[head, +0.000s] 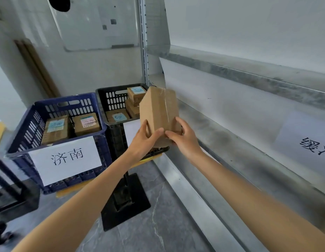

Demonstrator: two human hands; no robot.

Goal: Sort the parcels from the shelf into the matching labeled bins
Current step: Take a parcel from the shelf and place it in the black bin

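1. Floor point(158, 224): grey, marbled. The flat black base of a stand point(125, 200) rests on it, between the blue bin and the shelf.

2. Left grip point(143, 140): curled round the lower left edge of the parcel point(158, 110), thumb on the near face.

3. Right grip point(183, 139): curled round the lower right edge of the same parcel, thumb on the near face. The two thumb tips almost meet.

4. Parcel: a brown cardboard box sealed with clear tape. It is held in the air by its lower end and tilted. It sits over the near right corner of the black bin point(101, 99), just beside the front edge of the shelf point(249, 113). No label shows on the visible faces.

5. Blue bin point(23, 135): left of the black bin, touching or nearly touching it. A white sheet point(67, 159) on its near wall reads 济南. Two labelled boxes point(87, 123) lie side by side inside.

6. Black bin: several labelled boxes point(118, 116) lie inside, some of them stacked at the far right corner. A white sheet point(130, 131) on its near wall is partly hidden by the left grip, so its text cannot be read.

7. Shelf: grey metal, along the right. A paper sign point(307, 142) is fixed to it, with its characters cut off at the frame edge.

8. Far wall: a whiteboard point(96, 24) hangs above the bins.
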